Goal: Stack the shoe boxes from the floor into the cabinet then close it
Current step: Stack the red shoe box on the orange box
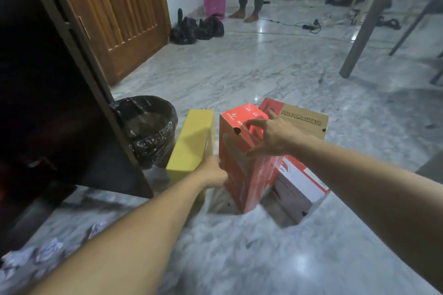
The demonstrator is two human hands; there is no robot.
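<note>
Three shoe boxes stand on edge on the marble floor. A yellow box [191, 141] is on the left, a red box [242, 167] in the middle, and a brown and red Skechers box [304, 122] on the right. My left hand [213, 172] reaches into the gap between the yellow and red boxes, its fingers hidden against the red box's left side. My right hand [273, 136] lies spread on the red box's top right edge. The dark cabinet [48, 103] stands at the left with its door [100, 112] swung open.
A bin lined with a black bag [148, 127] sits by the cabinet door, just left of the yellow box. Crumpled paper [36, 258] lies near left. A wooden door, black bags, a pink basket, table legs and a standing person are farther back.
</note>
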